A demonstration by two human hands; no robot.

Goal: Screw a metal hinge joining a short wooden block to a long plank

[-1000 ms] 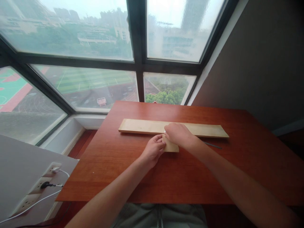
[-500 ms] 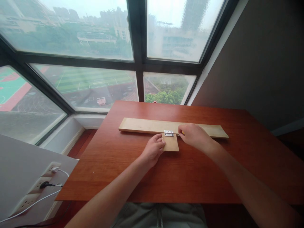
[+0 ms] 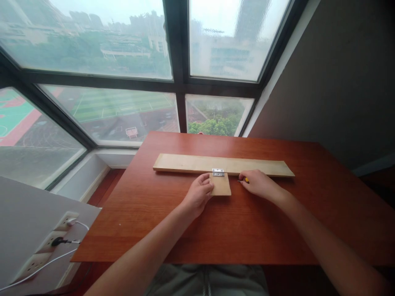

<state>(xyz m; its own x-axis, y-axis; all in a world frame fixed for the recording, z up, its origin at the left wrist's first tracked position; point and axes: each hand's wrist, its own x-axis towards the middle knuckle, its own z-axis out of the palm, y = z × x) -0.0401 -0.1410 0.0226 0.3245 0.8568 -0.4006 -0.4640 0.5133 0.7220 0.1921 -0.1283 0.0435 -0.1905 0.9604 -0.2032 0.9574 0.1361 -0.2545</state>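
Observation:
A long pale wooden board (image 3: 188, 163) lies crosswise on the table. A silver metal hinge (image 3: 218, 172) with screw heads spans its near edge and a small square wooden piece (image 3: 221, 187). My left hand (image 3: 200, 191) grips that small piece by its left edge, thumb on top. To the right of it, apart from the hinge, my right hand (image 3: 256, 183) is closed around a small screwdriver (image 3: 247, 180). Part of its yellow handle and a thin metal shaft pointing left show; the fingers hide the rest.
The reddish-brown wooden table (image 3: 191, 238) reaches to a large window with dark frames (image 3: 181, 82). Wall sockets (image 3: 46, 242) with plugged-in cables are at the lower left. A dark wall (image 3: 345, 90) rises on the right.
My right hand has moved right and toward me with the screwdriver, away from the hinge. My left hand keeps its grip on the small wooden piece.

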